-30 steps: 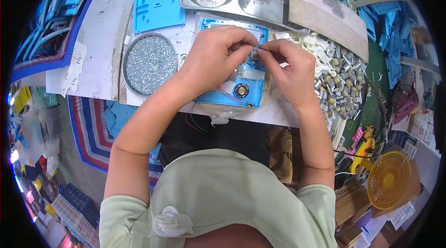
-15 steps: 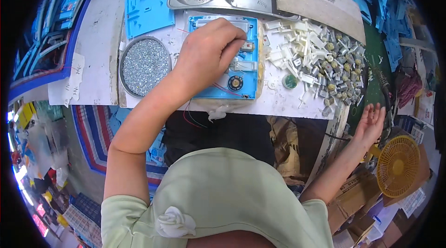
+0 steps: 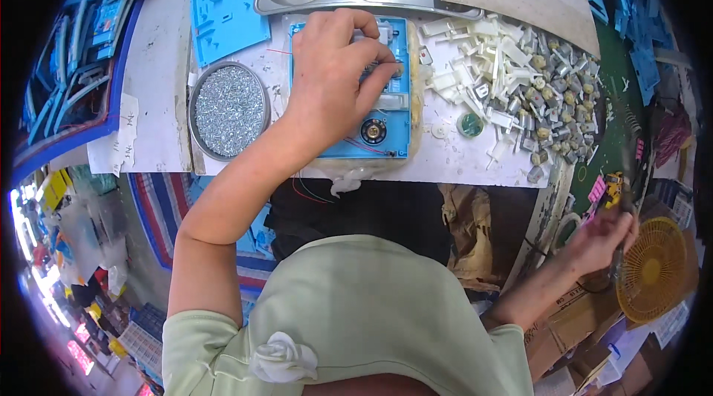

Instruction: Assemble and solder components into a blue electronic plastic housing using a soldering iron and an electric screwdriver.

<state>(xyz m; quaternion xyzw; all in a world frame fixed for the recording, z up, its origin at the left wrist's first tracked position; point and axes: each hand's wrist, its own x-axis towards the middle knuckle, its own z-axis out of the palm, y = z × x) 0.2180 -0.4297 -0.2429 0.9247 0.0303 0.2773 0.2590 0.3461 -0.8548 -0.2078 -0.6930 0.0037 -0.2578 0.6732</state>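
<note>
My left hand is over a blue plastic casing, thumb and forefinger closed at its right part. What they pinch is hidden. A small round speaker sits in the casing below my hand, with red wires beside it. Beyond the table's right edge my right hand is closed around a dark, long tool, slightly blurred. Its exact kind does not show.
A round tin of small screws stands left of the casing. Behind are a blue panel and a metal tray with springs. White plastic parts and small motors are heaped to the right. A yellow fan stands beside my right hand.
My right hand, open half a second ago, has moved down and slightly right and closed on the dark tool. My left hand remains over the casing, its fingers shifted slightly.
</note>
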